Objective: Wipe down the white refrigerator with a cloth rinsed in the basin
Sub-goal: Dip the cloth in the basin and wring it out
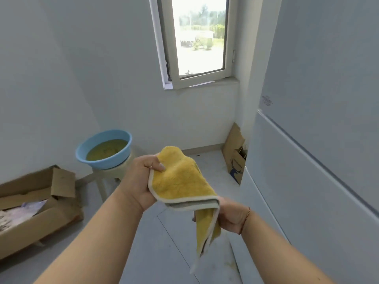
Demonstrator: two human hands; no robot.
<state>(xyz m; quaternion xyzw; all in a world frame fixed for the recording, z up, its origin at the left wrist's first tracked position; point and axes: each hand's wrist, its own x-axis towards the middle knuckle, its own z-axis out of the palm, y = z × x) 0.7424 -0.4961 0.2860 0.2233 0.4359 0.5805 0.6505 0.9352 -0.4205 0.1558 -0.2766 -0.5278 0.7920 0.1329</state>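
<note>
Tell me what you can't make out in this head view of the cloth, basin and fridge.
- Right hand: fingers hidden behind the yellow cloth.
- White refrigerator: cut off by the right and top edges; its label text is too small to read.
- Blue basin: murky water hides the bottom.
- Cardboard box: cut off at the left edge, contents blurred.

Both forearms are bare, with no sleeves in view. A thin red string bracelet [245,220] circles the right wrist, just behind the right hand [229,217].
</note>
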